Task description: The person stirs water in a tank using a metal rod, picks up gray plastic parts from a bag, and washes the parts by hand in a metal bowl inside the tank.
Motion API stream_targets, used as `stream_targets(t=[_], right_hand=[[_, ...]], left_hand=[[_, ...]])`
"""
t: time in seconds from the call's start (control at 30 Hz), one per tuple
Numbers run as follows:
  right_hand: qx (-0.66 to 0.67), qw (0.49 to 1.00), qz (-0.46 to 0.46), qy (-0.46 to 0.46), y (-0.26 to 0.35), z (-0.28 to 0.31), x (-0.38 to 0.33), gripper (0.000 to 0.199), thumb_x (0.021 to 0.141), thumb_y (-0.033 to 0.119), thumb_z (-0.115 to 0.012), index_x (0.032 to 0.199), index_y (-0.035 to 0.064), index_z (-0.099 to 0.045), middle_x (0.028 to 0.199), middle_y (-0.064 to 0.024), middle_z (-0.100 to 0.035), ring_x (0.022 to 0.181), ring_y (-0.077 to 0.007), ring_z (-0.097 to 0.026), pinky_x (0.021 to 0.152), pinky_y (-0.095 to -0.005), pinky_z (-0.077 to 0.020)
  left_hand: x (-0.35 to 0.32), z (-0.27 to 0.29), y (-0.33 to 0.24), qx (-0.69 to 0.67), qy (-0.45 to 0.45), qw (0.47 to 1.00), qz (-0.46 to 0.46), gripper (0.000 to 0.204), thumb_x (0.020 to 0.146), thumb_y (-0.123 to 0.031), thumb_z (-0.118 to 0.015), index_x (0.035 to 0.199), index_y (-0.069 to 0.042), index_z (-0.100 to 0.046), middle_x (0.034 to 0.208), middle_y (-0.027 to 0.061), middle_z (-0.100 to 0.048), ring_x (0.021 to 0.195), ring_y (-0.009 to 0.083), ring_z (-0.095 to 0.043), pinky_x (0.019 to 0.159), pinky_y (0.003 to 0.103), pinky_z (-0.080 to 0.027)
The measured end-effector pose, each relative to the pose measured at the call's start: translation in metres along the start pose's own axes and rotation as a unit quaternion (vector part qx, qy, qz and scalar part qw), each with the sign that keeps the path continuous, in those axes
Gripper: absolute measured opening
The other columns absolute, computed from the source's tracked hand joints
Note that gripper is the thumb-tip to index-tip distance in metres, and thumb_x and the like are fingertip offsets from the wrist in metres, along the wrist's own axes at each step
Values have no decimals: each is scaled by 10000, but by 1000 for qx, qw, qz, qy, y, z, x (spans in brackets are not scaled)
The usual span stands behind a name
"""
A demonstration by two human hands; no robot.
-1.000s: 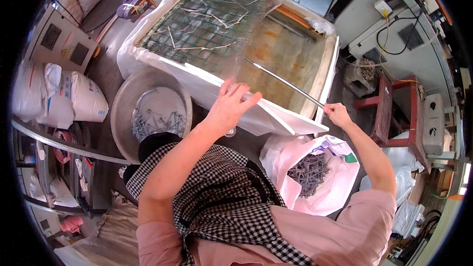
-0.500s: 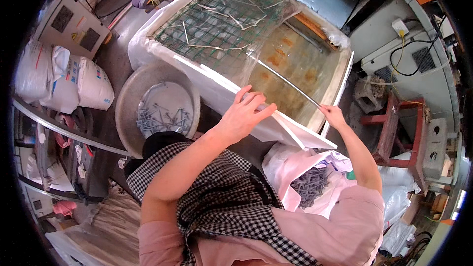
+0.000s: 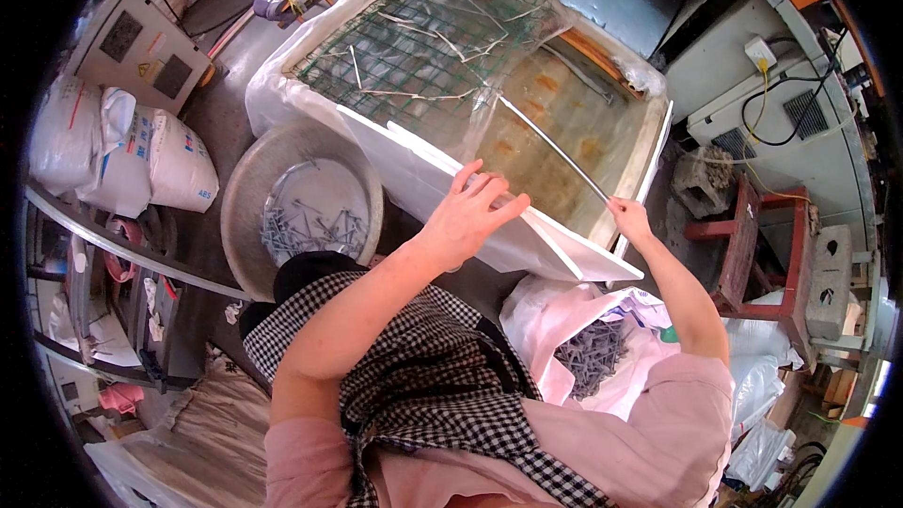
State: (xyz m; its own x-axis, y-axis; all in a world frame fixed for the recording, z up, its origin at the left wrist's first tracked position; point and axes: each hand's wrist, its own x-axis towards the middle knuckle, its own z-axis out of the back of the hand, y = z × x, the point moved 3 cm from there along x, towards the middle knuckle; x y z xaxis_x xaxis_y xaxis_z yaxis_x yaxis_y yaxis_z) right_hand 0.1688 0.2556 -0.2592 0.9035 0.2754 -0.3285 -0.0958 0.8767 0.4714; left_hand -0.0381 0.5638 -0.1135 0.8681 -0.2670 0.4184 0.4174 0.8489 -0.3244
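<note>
My right hand [image 3: 628, 217] is closed around the near end of a thin silvery rod [image 3: 562, 151]. The rod slants up and left over a shallow water tank [image 3: 649, 146], its far end close to a clear plastic sheet beside a green wire mesh [image 3: 414, 47]. My left hand [image 3: 473, 214] is at the tank's white front panel [image 3: 428, 167], its fingers bent and apart near the top edge, with nothing held in them. Brownish patches show under the water. White strips lie across the mesh, which covers the tank's left part.
A round grey basin [image 3: 240, 188] with several grey plastic pieces stands left of my legs. An open pinkish sack [image 3: 536, 320] of similar grey pieces is below the tank. White sacks [image 3: 179, 162] sit at left; a red stool frame [image 3: 743, 245] and concrete block [image 3: 830, 282] at right.
The rod's far end has moved slightly up and right, away from me, and my right hand has shifted only a little. My left hand stays at the panel.
</note>
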Motion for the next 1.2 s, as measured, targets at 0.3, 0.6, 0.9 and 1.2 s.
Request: stream_targets(t=[0.3, 0.6, 0.9, 1.2], right_hand=[[19, 998, 45, -25, 41, -27, 60, 314, 844, 305, -582, 1037, 65, -646, 962, -183, -640, 931, -306, -612, 809, -352, -466], [-9, 996, 70, -47, 69, -50, 106, 294, 842, 310, -579, 1049, 112, -647, 961, -168, -637, 918, -304, -614, 795, -365, -474], [7, 999, 52, 9, 9, 1, 76, 303, 843, 308, -590, 1038, 84, -651, 807, -141, -655, 749, -228, -628, 698, -337, -474], [142, 987, -81, -8, 14, -12, 55, 308, 841, 298, -617, 1044, 70, -657, 660, -63, -610, 540, -115, -529, 519, -278, -427]], left_hand=[[0, -5, 3, -9, -30, 999, -10, 439, 684, -18, -540, 1107, -133, -550, 1032, 99, -491, 1059, 245, -493, 1020, 478, -275], [4, -4, 2, -12, -31, 999, -4, 425, 687, -25, -539, 1099, -128, -551, 1016, 98, -486, 1067, 239, -485, 1031, 467, -266], [2, 0, 2, 7, -19, 1000, -12, 420, 693, -33, -541, 1103, -124, -550, 1016, 98, -488, 1066, 233, -484, 1030, 465, -266], [-2, 0, 2, 13, -15, 1000, -4, 414, 702, -41, -534, 1106, -130, -550, 1012, 101, -493, 1068, 235, -484, 1027, 473, -267]])
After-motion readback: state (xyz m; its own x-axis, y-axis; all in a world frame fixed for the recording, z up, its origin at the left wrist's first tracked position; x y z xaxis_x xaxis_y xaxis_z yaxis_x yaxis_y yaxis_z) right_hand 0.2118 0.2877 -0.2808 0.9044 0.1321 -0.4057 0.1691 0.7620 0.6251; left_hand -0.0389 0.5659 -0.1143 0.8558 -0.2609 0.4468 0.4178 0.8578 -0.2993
